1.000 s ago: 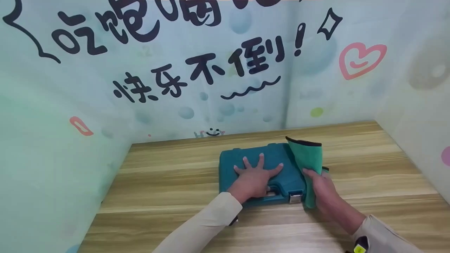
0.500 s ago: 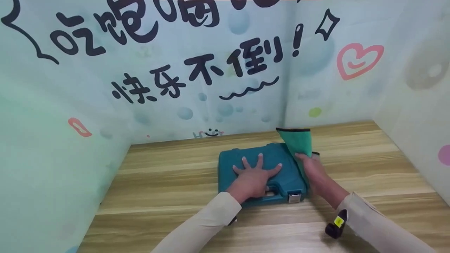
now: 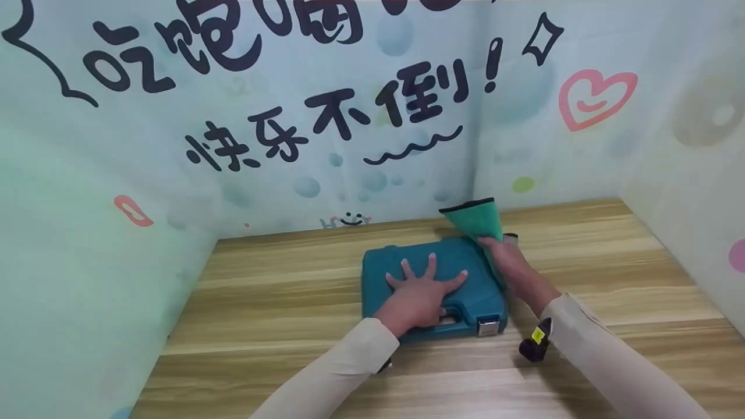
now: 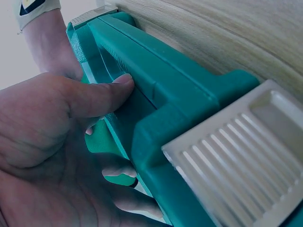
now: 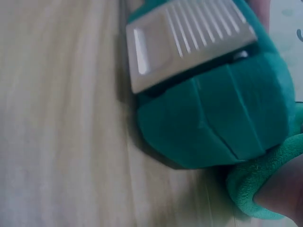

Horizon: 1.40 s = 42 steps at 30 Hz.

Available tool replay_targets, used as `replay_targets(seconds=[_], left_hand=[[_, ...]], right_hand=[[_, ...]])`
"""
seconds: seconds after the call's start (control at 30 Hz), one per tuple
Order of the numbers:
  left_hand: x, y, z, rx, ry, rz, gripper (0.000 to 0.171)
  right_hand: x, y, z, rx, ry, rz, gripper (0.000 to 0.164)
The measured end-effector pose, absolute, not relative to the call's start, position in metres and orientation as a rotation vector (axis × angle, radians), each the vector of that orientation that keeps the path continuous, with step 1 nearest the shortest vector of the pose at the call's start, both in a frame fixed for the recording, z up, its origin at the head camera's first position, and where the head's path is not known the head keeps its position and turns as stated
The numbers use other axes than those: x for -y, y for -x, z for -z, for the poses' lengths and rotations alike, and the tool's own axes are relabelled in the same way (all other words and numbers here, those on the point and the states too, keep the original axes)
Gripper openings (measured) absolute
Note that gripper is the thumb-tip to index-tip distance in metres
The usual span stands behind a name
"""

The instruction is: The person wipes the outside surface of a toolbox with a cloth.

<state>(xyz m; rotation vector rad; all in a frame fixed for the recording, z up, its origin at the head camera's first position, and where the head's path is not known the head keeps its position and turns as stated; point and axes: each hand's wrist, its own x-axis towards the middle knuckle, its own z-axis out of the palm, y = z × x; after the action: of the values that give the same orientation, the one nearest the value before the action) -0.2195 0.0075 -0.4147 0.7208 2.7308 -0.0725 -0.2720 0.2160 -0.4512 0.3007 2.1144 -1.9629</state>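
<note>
The wood-grain counter (image 3: pixel 279 291) supports a teal case (image 3: pixel 476 291), lying flat. Left hand (image 3: pixel 416 299): fingers spread, resting on the case's upper face. Right hand (image 3: pixel 513 265): grips a green cloth (image 3: pixel 476 222) against the case's right side.

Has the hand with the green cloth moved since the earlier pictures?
Yes. Against the teal case, which lies still, the right hand has moved away from the silver latch, toward the back wall.
</note>
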Motion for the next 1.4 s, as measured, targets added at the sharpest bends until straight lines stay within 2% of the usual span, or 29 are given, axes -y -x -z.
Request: replay_targets(seconds=[0.33, 0.53, 1.03, 1.4], left_hand=[[-0.011, 0.218, 0.419, -2.754, -0.716, 0.048, 0.078], [-0.010, 0.215, 0.420, -2.780, -0.730, 0.087, 0.077], [-0.006, 0.214, 0.419, -2.802, -0.748, 0.116, 0.078], [-0.009, 0.215, 0.420, -2.800, -0.747, 0.094, 0.076]], right_hand=[[-0.219, 0.265, 0.455, -2.197, -0.245, 1.940, 0.063], [-0.217, 0.251, 0.459, -2.224, -0.313, 1.951, 0.064], [-0.203, 0.193, 0.461, -2.165, -0.387, 2.112, 0.056], [-0.200, 0.163, 0.459, -2.154, -0.433, 2.107, 0.060]])
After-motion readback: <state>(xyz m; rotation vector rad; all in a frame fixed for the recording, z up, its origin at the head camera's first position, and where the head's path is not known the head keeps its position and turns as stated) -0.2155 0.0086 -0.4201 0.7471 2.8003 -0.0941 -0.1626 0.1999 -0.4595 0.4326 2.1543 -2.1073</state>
